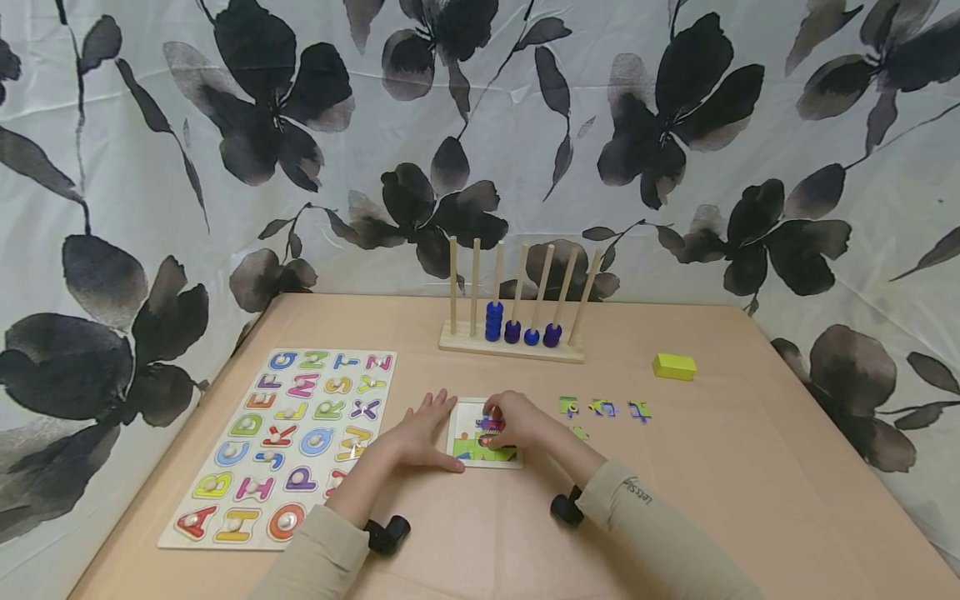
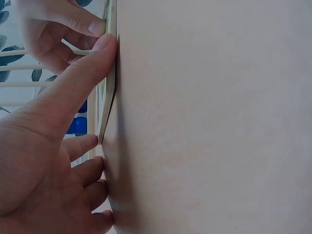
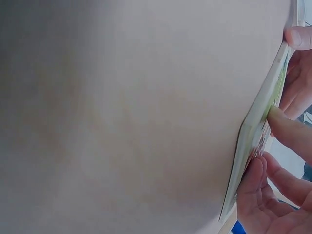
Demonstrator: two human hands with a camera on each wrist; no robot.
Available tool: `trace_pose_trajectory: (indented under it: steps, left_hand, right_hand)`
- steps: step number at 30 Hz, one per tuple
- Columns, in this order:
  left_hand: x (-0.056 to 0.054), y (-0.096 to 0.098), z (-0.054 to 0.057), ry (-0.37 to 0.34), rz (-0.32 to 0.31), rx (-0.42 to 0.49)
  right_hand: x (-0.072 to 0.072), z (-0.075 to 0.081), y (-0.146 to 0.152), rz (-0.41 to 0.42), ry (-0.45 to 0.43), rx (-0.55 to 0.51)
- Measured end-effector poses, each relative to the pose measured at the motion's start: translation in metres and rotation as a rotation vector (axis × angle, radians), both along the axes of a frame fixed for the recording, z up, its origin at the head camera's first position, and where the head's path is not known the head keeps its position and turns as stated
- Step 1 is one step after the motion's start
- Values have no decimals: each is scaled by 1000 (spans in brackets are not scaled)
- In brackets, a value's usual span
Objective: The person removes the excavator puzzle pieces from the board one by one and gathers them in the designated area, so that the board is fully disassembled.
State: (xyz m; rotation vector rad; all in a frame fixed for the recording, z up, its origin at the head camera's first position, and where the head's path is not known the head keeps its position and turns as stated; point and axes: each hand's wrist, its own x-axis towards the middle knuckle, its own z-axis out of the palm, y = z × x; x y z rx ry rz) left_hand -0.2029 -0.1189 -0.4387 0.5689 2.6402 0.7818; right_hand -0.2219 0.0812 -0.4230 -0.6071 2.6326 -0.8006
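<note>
A small jigsaw puzzle board [image 1: 462, 416] with a white frame lies at the middle of the table, green and purple picture pieces in its lower part. My left hand [image 1: 420, 433] spreads its fingers at the board's left side, its thumb touching the lower left corner. Above the board's right half, my right hand [image 1: 517, 423] pinches a colourful puzzle piece [image 1: 491, 423] against the picture, its fingers partly covering it. From the right wrist view, thumb and fingertips meet the board's face. Several loose puzzle pieces [image 1: 603, 407] lie to the right of that hand.
A white alphabet board [image 1: 258, 412] with knobbed letters lies at the left, partly behind the left forearm. A wooden peg stand [image 1: 510, 346] with blue beads stands at the back. A yellow block [image 1: 674, 367] sits at the right. Floral cloth hangs behind the table.
</note>
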Motion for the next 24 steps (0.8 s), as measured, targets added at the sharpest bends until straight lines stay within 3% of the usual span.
trace_pose_trajectory:
  steps: [15, 24]
  left_hand:
    - [1, 0, 0, 0, -9, 5]
    - [1, 0, -1, -4, -6, 9]
  right_hand:
    - [0, 1, 1, 8, 12, -25]
    - [-2, 0, 1, -30, 16, -46]
